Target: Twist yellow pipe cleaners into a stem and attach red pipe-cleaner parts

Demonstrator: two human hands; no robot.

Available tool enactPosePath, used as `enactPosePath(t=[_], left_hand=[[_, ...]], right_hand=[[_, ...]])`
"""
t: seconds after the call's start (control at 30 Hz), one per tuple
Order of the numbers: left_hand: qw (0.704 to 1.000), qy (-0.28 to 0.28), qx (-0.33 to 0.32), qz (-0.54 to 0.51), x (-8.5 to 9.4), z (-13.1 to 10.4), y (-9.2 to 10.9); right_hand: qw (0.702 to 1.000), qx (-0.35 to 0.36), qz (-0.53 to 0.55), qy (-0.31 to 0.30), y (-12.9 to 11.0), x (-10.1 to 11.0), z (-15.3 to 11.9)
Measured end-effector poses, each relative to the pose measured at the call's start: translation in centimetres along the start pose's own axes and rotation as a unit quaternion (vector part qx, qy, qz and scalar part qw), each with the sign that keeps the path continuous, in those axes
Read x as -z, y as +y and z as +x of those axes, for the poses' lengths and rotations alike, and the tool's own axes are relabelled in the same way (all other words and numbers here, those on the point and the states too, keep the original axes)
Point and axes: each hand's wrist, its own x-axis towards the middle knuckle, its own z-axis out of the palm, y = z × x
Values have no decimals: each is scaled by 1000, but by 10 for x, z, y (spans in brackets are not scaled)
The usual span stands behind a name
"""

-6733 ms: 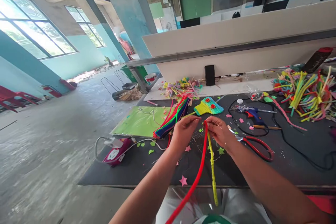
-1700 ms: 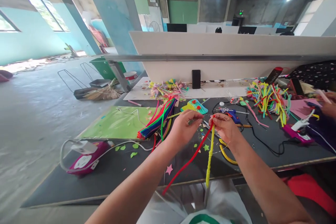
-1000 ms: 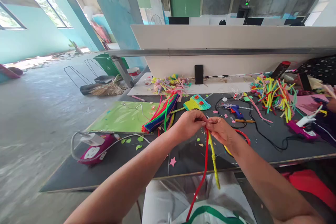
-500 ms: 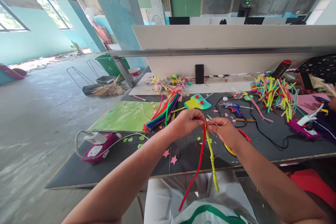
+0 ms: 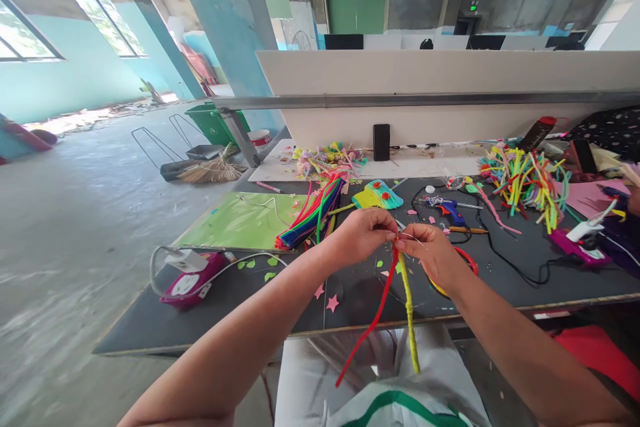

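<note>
My left hand (image 5: 369, 235) and my right hand (image 5: 428, 255) meet above the dark table, fingertips pinched together. Between them are the top ends of a red pipe cleaner (image 5: 371, 321) and a yellow pipe cleaner wound into a lumpy stem (image 5: 410, 313). Both hang down past the table edge over my lap. A thin pale wire or thread curves out by my right fingers. The fingertips cover how the ends join. Just beyond my hands lies a flat yellow and turquoise piece with red flowers (image 5: 378, 195).
A bundle of coloured pipe cleaners (image 5: 313, 217) lies on the left by a green sheet (image 5: 230, 220). Rightward are a blue glue gun (image 5: 453, 212), scissors (image 5: 466, 260) and a pipe-cleaner heap (image 5: 525, 180). Purple power strips (image 5: 193, 280) and cables sit at the sides.
My hands and the pinched ends have shifted slightly right and down in view. The red pipe cleaner's free end has swung to the left.
</note>
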Motion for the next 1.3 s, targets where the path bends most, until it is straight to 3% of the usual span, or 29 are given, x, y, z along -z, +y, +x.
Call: enactPosePath(t=[0.33,0.4,0.5,0.57,0.73,0.8,0.87,0.93,1.13,1.3], left_hand=[[998,19,21,-64,-4,3,-1],[997,65,-3,-49,-2,1,-2],[981,189,-38,4,-1,-13,-1],[974,217,-35,45,-5,-30,-1],[995,90,12,40,-26,-73,-18],[1000,9,23,8,-32,-86,-29],[997,-71,17,-4,-35,-97,-36],[994,-111,-19,-1,-35,-106,-36],[980,-10,-201,-1,-38,-118,-18],[970,41,-167,171,-44,-122,-36]], right_hand=[[999,5,31,17,-4,-6,-1],[997,11,62,34,-6,-6,1],[994,36,84,66,-10,-2,3],[991,57,83,83,-11,3,6],[981,112,85,134,-14,14,11],[977,123,96,143,-18,19,12],[975,126,109,147,-21,23,13],[973,130,121,150,-23,27,15],[964,123,144,186,-10,31,20],[964,127,142,187,-7,32,19]])
